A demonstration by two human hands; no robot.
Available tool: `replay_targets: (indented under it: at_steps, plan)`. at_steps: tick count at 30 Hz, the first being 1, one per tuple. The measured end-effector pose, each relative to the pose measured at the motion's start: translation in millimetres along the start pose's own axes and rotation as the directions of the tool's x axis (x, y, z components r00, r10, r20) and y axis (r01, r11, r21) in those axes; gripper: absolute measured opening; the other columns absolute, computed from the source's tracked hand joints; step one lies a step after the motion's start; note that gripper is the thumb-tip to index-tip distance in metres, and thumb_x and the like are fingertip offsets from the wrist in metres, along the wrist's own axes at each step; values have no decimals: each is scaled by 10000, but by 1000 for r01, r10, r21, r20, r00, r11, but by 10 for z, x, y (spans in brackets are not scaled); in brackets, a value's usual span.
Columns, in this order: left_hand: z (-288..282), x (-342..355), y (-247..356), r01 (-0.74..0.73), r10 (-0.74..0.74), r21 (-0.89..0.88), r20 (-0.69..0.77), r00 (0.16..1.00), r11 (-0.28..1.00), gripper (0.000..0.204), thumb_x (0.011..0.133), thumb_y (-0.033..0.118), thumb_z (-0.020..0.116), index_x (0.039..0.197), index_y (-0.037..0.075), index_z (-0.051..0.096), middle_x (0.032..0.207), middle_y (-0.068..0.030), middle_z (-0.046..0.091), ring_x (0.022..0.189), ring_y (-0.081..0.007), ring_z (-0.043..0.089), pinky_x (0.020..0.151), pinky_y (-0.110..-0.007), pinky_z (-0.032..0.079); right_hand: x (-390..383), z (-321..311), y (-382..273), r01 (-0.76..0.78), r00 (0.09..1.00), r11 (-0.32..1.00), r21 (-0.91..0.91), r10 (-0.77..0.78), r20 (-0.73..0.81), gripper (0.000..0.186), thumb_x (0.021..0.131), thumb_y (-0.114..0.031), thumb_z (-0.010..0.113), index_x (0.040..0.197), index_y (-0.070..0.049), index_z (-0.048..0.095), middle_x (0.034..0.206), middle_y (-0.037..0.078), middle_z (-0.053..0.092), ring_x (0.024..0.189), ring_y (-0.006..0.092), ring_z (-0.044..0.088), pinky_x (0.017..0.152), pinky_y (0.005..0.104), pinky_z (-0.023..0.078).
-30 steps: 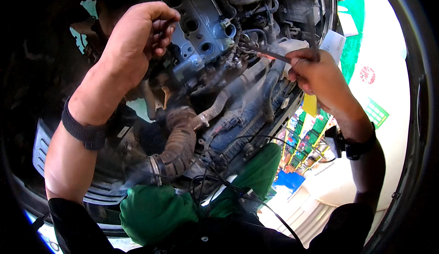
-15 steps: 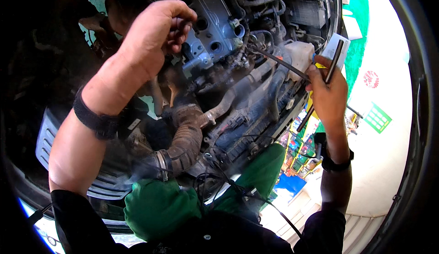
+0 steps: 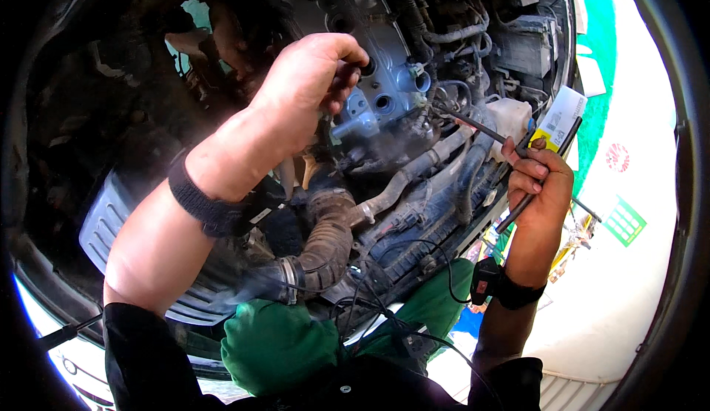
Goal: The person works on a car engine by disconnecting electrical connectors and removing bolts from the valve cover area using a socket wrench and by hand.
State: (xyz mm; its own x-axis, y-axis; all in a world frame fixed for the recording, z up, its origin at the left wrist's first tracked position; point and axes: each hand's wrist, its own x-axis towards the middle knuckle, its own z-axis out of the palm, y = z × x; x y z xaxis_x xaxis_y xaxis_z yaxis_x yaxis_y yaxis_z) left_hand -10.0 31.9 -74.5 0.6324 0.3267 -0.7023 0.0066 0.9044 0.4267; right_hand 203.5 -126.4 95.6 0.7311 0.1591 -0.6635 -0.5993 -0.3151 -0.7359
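My left hand point(image 3: 325, 71) is curled over the silver engine cover point(image 3: 370, 119) at the upper middle, its fingertips at an opening beside it; whatever they hold is hidden. My right hand point(image 3: 540, 185) grips a black T-shaped bar tool point(image 3: 484, 129), its crossbar slanting across my fingers and its shaft reaching left into the engine beside the cover, where the end is hard to make out. Just behind that hand are a cream plastic reservoir point(image 3: 510, 113) and a white card with yellow point(image 3: 562, 108).
A ribbed air hose point(image 3: 325, 237), coolant pipes point(image 3: 410, 174) and cables point(image 3: 377, 307) cross the engine bay below my hands. A battery point(image 3: 521, 45) is at upper right. My green-clad legs point(image 3: 277, 344) show below; beyond the car's edge is a pale floor point(image 3: 621, 300).
The view has shifted, with the engine lower and further right. My left hand has moved slightly right along the cover. My right hand has turned, swinging the tool's crossbar round with it.
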Motion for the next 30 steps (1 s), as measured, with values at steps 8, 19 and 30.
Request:
replay_targets:
  at_steps: [8,19,30]
  plan:
    - [51,-66,17,-6,-29,157,217,976,988,196,877,254,662,812,70,666,711,14,597,627,-74,524,539,-231,397,-596,-86,-49,403,892,584,-704,-422,162,147,777,-58,560,889,18,619,810,179,696,381,48,329,393,186,266]
    - [162,-122,-29,154,-43,-299,347,937,942,494,1031,446,416,986,25,671,918,-104,693,767,-181,666,661,-270,519,-468,530,435,787,511,353,-505,86,856,221,822,-55,705,1000,-32,576,992,104,671,760,134,626,716,270,507]
    - [-9,17,219,-43,-110,-536,-248,962,843,229,995,261,429,862,89,501,737,-53,558,674,-185,594,470,-289,351,1202,2264,-118,953,302,30,-301,-14,953,482,854,-314,685,1242,-36,621,1163,151,658,1074,324,621,939,402,503]
